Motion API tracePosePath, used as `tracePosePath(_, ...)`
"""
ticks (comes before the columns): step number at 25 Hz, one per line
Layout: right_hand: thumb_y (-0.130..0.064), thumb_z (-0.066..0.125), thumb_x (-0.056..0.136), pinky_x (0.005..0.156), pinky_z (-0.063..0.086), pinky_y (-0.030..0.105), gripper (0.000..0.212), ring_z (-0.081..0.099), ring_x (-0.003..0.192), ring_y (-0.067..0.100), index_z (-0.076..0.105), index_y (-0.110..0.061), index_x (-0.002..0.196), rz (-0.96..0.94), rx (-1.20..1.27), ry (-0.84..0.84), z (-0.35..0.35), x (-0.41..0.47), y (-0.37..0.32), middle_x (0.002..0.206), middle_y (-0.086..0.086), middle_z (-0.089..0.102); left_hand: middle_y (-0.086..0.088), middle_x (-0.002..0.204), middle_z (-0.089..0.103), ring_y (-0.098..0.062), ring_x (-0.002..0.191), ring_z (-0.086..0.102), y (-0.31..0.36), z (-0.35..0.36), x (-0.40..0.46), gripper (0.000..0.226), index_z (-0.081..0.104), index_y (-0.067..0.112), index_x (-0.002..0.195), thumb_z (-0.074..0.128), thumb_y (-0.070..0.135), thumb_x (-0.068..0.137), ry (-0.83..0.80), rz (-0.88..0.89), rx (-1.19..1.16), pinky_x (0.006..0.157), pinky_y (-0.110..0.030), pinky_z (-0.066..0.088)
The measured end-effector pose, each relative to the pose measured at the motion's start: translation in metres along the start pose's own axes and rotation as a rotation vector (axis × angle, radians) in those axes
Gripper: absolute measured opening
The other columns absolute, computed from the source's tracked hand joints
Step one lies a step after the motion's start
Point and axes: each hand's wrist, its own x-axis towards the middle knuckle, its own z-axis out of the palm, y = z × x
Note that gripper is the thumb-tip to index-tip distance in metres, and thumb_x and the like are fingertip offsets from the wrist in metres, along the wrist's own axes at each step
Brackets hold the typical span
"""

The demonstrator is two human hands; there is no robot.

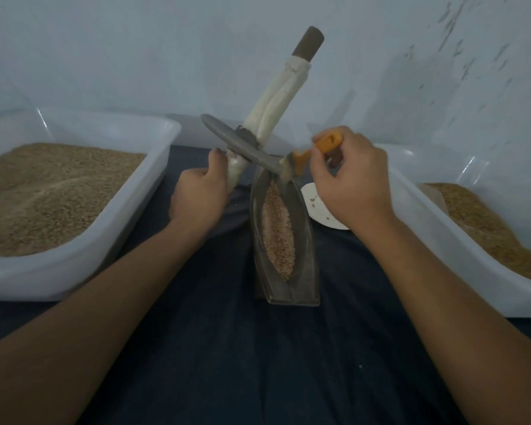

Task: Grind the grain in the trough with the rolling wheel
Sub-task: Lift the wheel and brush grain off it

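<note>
Surface: dark blue cloth before a pale wall.
Trough: metal boat-shaped trough lies mid-cloth, pointing away, with crushed grain in its groove.
Wheel: rolling wheel is lifted and tilted above the trough's far end, its cloth-wrapped axle slanting up.
Left hand: left hand has its fingers curled round the axle's lower end.
Right hand: right hand pinches an orange-handled brush against the wheel's rim.
Sides: white tubs of grain, left tub and right tub; a white disc lies beside the trough.
</note>
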Motion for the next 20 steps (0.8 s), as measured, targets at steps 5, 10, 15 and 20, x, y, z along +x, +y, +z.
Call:
tracePosePath(5,-0.023,0.059,0.1,0.061,0.054,0.048,0.015,0.062,0.066,0.023,0.064,-0.009,0.095,0.056,0.036,-0.055,0.027,0.0,-0.003,0.073,0.004,0.065,-0.014,0.067,0.07,-0.035,0.068,0.067,0.0,0.0,-0.002,0.075,0.067,0.015,0.059,0.037,0.081,0.078,-0.001,-0.04,0.001,0.072,-0.056,0.057)
tracePosePath(10,-0.024,0.054,0.102,0.053,0.045,0.041,0.026,0.055,0.054,0.016,0.058,-0.009,0.081,0.128,0.052,-0.119,0.018,-0.006,-0.011,0.059,0.002,0.057,-0.018,0.071,0.071,-0.029,0.063,0.063,0.001,-0.001,-0.005,0.073,0.068,0.015,0.061,0.037,0.079,0.079,-0.012,-0.038,0.008,0.067,-0.048,0.052)
tracePosePath(15,-0.029,0.052,0.099,0.057,0.05,0.045,0.031,0.059,0.055,0.018,0.055,-0.008,0.076,0.136,0.073,-0.081,0.0,-0.002,-0.015,0.058,0.003,0.058,-0.015,0.07,0.073,-0.03,0.063,0.066,0.003,-0.001,-0.008,0.081,0.069,0.007,0.065,0.035,0.079,0.08,-0.021,-0.029,0.037,0.069,-0.052,0.057)
tracePosePath(20,-0.023,0.053,0.103,0.059,0.048,0.04,0.02,0.057,0.059,0.014,0.059,-0.012,0.088,0.137,0.048,-0.075,0.016,0.012,-0.017,0.065,-0.001,0.06,-0.011,0.068,0.072,-0.036,0.071,0.071,0.007,-0.001,-0.012,0.08,0.071,0.009,0.07,0.036,0.081,0.078,-0.012,-0.038,0.047,0.079,-0.058,0.06)
